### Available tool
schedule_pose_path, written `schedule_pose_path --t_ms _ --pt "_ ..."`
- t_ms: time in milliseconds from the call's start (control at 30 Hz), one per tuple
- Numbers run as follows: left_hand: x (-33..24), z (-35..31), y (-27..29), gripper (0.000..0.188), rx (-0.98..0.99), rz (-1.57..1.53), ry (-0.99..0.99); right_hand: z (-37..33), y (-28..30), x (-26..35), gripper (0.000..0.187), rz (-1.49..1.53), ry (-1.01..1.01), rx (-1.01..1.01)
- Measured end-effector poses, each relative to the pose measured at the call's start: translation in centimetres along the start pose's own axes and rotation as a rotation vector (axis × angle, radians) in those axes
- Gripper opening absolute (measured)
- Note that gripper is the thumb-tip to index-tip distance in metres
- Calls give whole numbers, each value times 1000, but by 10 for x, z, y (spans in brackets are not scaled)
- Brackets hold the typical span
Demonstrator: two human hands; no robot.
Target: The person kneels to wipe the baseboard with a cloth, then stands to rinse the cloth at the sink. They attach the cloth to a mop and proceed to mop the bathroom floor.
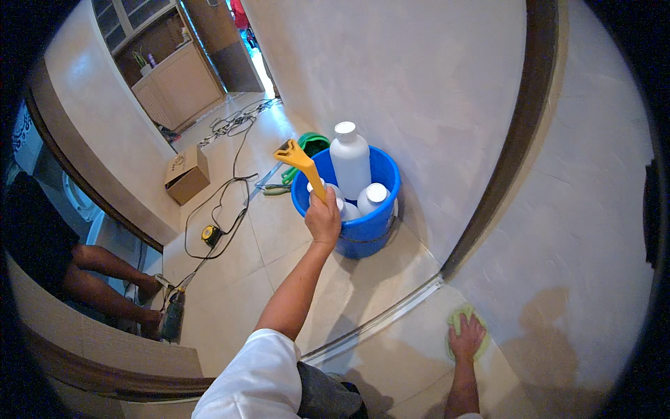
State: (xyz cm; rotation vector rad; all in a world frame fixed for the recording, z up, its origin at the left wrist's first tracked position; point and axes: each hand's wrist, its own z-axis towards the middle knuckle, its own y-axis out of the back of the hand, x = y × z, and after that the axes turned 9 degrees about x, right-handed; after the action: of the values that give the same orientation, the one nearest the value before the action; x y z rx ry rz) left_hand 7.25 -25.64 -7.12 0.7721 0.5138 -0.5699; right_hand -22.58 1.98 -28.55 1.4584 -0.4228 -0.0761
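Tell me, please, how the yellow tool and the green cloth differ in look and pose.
The yellow tool is long, with a wider head; the green cloth is roundish. The yellow tool slants upward, gripped by the left hand; the green cloth lies flat under the spread right hand. Each has one hand on it.

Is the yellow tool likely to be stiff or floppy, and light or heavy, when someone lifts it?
The yellow tool is probably stiff: it extends beyond the left hand without drooping. It seems light, since one hand holds it. Its head, wider than the handle, may make it slightly top-heavy.
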Motion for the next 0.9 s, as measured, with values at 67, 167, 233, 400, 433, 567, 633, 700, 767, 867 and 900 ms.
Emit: schedule_pose_path --t_ms 67,167,233,400,433,567,633,700,767,867,900 --pt "1 2 1 36 59 62 58 -28 2 -36 52 -35 -27 -5" --pt "2 0 0 37 97 101 79 -81 4 -91 54 -125 -112 -46" --pt "1 -1 5 38 97 134 75 -114 9 -125 54 -137 -216 -8" --pt "-5 0 -4 38 96 88 45 -217 15 -203 52 -368 -616 -131" --pt "-2 -1 -3 38 91 83 39 -227 24 -206 51 -352 -752 -107" --pt "6 -1 2 38 100 112 46 -237 95 -173 50 -239 -1252 7" --pt "-2 -5 3 38 100 151 37 -234 104 -175 51 -232 -1382 17" --pt "0 -5 4 39 94 156 14 -228 102 -176 51 -246 -1446 28" --pt "-1 -5 2 39 83 146 -3 -219 95 -175 52 -267 -1481 36" --pt "-1 -9 1 39 78 142 -16 -199 77 -167 53 -303 -1508 50" --pt "0 -8 -1 39 79 142 -13 -191 70 -163 53 -315 -1510 56"
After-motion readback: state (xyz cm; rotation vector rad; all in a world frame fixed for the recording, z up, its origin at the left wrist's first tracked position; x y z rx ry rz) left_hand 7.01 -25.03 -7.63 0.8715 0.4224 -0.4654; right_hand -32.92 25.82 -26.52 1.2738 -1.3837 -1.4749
